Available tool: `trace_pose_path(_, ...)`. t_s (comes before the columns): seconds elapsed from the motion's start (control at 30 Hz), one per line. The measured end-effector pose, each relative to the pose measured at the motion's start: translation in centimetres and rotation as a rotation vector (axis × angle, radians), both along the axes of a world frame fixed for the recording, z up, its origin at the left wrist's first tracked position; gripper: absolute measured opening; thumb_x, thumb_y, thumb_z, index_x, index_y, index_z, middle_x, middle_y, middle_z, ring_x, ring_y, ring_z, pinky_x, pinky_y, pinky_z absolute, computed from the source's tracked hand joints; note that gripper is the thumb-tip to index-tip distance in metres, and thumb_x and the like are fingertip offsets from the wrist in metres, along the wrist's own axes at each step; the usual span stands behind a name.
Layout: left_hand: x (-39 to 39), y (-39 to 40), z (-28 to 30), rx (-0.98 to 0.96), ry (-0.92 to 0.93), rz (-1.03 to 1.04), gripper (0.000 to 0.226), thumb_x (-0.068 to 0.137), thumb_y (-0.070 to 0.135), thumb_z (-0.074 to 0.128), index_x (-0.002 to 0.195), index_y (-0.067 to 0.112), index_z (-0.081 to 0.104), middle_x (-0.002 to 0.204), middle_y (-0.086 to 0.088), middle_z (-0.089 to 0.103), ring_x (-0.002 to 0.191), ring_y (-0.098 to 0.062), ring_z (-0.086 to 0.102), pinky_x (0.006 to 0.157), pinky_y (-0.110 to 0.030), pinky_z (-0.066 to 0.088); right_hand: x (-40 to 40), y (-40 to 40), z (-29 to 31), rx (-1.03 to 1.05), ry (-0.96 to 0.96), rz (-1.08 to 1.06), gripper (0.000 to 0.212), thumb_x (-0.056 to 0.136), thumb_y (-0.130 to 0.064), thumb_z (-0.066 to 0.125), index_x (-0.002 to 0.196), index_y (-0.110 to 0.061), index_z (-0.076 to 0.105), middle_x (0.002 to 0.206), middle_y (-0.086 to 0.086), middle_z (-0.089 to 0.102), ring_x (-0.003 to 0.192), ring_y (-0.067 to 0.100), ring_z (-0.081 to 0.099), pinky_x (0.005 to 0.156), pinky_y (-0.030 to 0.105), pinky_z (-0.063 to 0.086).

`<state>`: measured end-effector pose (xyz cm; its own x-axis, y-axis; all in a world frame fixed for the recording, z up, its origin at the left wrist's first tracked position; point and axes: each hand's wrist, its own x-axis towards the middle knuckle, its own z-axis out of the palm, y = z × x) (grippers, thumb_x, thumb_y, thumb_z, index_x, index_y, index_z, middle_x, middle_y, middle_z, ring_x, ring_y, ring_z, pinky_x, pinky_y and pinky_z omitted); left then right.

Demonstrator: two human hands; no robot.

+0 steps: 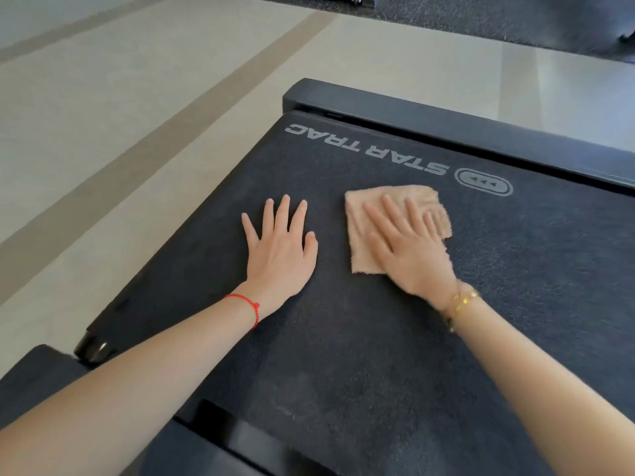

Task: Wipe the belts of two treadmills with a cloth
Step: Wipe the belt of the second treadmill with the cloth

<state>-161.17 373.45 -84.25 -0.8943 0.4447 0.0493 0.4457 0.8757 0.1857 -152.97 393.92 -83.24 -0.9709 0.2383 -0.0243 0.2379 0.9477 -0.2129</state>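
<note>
Writing on the belt: we read "STAR TRAC" (366, 147) in pale grey capitals, upside down from where we look, running along the far end of the treadmill belt (343, 338).
Logo: beside the lettering, to our right, we see an oval badge (483, 182) in the same grey with small triangular marks inside; we cannot make out more than that.
Belt: dark, grainy, filling most of the view; a paler, dusty patch shows on it nearer to us.
Frame: a dark side rail (446, 127) runs along the far edge of the belt, just beyond the writing.
Cloth: the tan cloth (360, 242) lies flat on the belt, just below the badge and right of centre.
Right hand: our right hand (409, 245) lies palm down on the cloth, fingers straight and slightly spread, pressing it to the belt without curling round it; a gold bracelet (458, 305) sits at the wrist.
Left hand: our left hand (280, 249) rests flat on the bare belt, released, fingers straight and fanned, grasping nothing, near the cloth but apart from it; a red string (249, 304) circles the wrist.
Arms: both forearms reach forward from the near edge, bare.
Floor: pale tiles (103, 97) with a darker stripe lie to the left of the treadmill.
</note>
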Motion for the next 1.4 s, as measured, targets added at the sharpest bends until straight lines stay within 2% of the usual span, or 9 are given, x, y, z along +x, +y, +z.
trace_pose_path(0.1,0.1,0.0,-0.6,-0.021,0.053,0.022,0.061,0.1,0.044,0.015,0.158,0.026,0.007,0.166,-0.004,0.007,0.153,-0.028,0.002,0.119,-0.063,0.004,-5.2,3.6,0.2,0.012,-0.044,-0.145,0.057,0.1,-0.058,0.01,0.156,-0.044,0.008,0.166,-0.007,-0.002,0.152,0.032,-0.01,0.122,0.052,-0.008)
trace_pose_path(0.23,0.2,0.0,-0.7,-0.027,0.103,0.037,0.064,0.097,0.044,0.007,0.158,0.025,0.008,0.166,-0.005,0.01,0.153,-0.029,0.005,0.118,-0.065,0.009,-14.1,4.0,0.4,-0.056,-0.059,-0.171,0.059,0.1,-0.057,0.012,0.157,-0.041,0.01,0.167,-0.004,-0.002,0.151,0.035,-0.013,0.12,0.053,-0.012)
trace_pose_path(0.47,0.4,0.1,-0.9,-0.027,0.129,0.04,0.064,0.097,0.044,0.012,0.158,0.025,0.012,0.165,-0.006,0.013,0.153,-0.028,0.007,0.117,-0.064,0.009,-21.9,-3.5,1.1,-0.004,-0.084,0.15,0.059,0.102,-0.057,0.009,0.157,-0.039,0.007,0.167,-0.005,-0.003,0.151,0.035,-0.012,0.121,0.055,-0.01)
trace_pose_path(0.6,0.5,0.0,-0.7,-0.026,0.124,0.039,0.064,0.097,0.045,0.012,0.158,0.026,0.015,0.165,-0.005,0.015,0.153,-0.027,0.008,0.118,-0.063,0.01,-18.7,-2.8,0.6,-0.013,-0.043,0.245,0.058,0.101,-0.06,0.01,0.156,-0.043,0.006,0.167,-0.007,-0.001,0.152,0.032,-0.01,0.121,0.05,-0.008)
trace_pose_path(0.8,0.6,0.0,-0.3,0.0,0.083,0.033,0.061,0.099,0.044,0.017,0.157,0.028,0.014,0.165,-0.003,0.014,0.153,-0.026,0.006,0.119,-0.063,0.008,-10.1,6.5,0.4,-0.005,-0.056,-0.127,0.061,0.098,-0.063,0.009,0.156,-0.044,0.009,0.166,-0.009,-0.001,0.152,0.03,-0.01,0.121,0.048,-0.009)
trace_pose_path(0.93,0.7,0.3,0.0,0.022,0.059,0.028,0.059,0.1,0.043,0.021,0.157,0.028,0.015,0.165,-0.004,0.014,0.153,-0.027,0.006,0.119,-0.064,0.006,-4.5,7.3,0.8,-0.014,-0.084,-0.261,0.061,0.098,-0.061,0.009,0.156,-0.043,0.007,0.166,-0.007,-0.004,0.151,0.031,-0.014,0.121,0.051,-0.011)
trace_pose_path(1.13,1.4,0.2,0.3,0.019,0.049,-0.004,0.055,0.103,0.037,0.027,0.157,0.027,0.019,0.164,-0.003,0.018,0.152,-0.025,0.009,0.119,-0.062,0.011,3.3,-0.6,1.0,-0.014,-0.034,-0.07,0.056,0.103,-0.054,0.014,0.157,-0.041,0.007,0.166,-0.009,-0.004,0.151,0.031,-0.013,0.121,0.05,-0.008)
trace_pose_path(1.23,2.2,-0.1,0.4,0.015,0.024,-0.023,0.055,0.104,0.038,0.027,0.157,0.027,0.017,0.165,-0.003,0.015,0.153,-0.025,0.007,0.12,-0.06,0.009,8.0,-2.2,0.8,-0.014,-0.021,0.069,0.055,0.102,-0.057,0.01,0.155,-0.046,0.003,0.164,-0.016,-0.01,0.15,0.025,-0.02,0.119,0.041,-0.017)
trace_pose_path(1.4,4.9,-1.9,0.3,0.019,-0.019,-0.119,0.059,0.103,0.045,0.024,0.158,0.03,0.009,0.166,0.002,0.006,0.153,-0.022,-0.001,0.122,-0.056,0.002,12.1,1.2,0.7,-0.034,-0.029,-0.032,0.056,0.098,-0.061,0.008,0.153,-0.052,0.0,0.162,-0.022,-0.012,0.15,0.018,-0.021,0.121,0.04,-0.014)
